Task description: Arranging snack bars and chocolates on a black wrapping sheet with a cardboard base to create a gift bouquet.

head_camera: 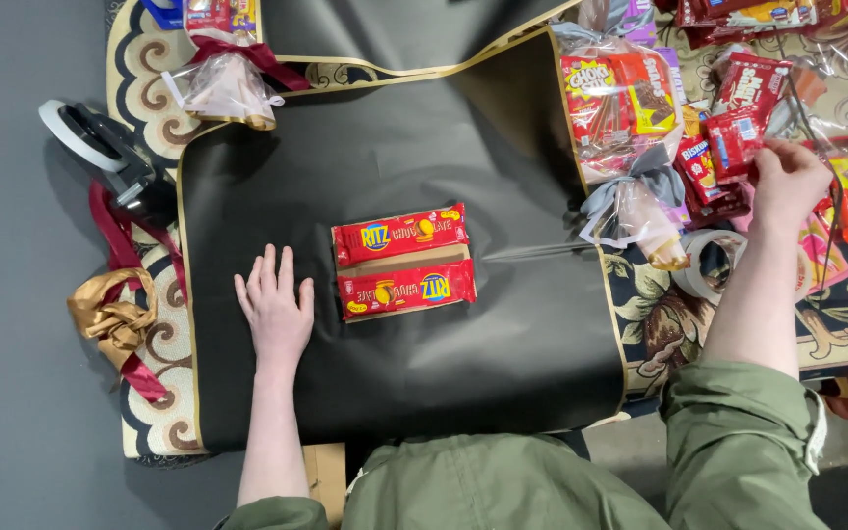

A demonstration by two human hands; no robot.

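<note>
Two red cracker packs [402,262] lie side by side on a cardboard strip at the centre of the black sheet [503,147]. Your left hand [275,306] rests flat and open, empty, just beside them. Your right hand [787,182] is curled over the snack pile [738,118] at the sheet's right edge; its grip cannot be told.

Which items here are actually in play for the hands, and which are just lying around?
In play:
- left hand, flat on the black sheet
- two red cracker packs on that sheet
- right hand, reaching into the snack pile

Lying about:
- tape dispenser
- gold and red ribbon
- tape roll
- wrapped snack bundle
- small wrapped bag
</note>
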